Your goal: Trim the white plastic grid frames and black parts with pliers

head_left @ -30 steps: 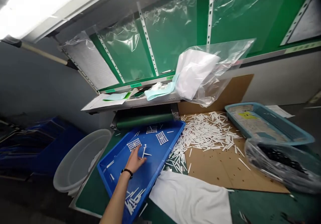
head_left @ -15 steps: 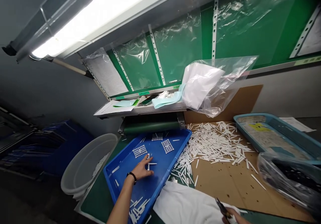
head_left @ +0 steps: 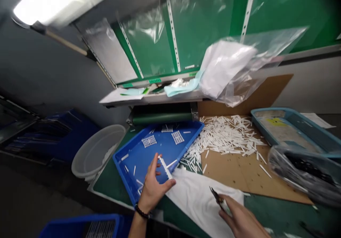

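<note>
My left hand (head_left: 154, 184), a dark bead bracelet on its wrist, grips a white plastic part (head_left: 165, 167) with small teeth along its edge between thumb and fingers. A thin white stick (head_left: 172, 163) juts from that part to the right. Behind it lies the blue tray (head_left: 138, 138), holding white plastic grids (head_left: 149, 141) and loose sticks. On the right, over the white cloth (head_left: 197, 191), my right hand (head_left: 237, 213) is closed around a pair of cutting nippers (head_left: 218, 199); their dark jaws point up and left, apart from the white part.
White sticks (head_left: 226, 135) are heaped on cardboard (head_left: 231, 167) right of the tray. A light-blue tray (head_left: 295, 112) and a clear bag with dark pieces (head_left: 306, 172) stand farther right. A translucent tub (head_left: 92, 149) is at the left, a blue crate (head_left: 80, 223) below. A shelf (head_left: 154, 98) overhangs the back.
My left hand has picked the white plastic part up from the blue tray and brought it nearer. My right hand has moved up and left with the nippers. The view has tilted down.
</note>
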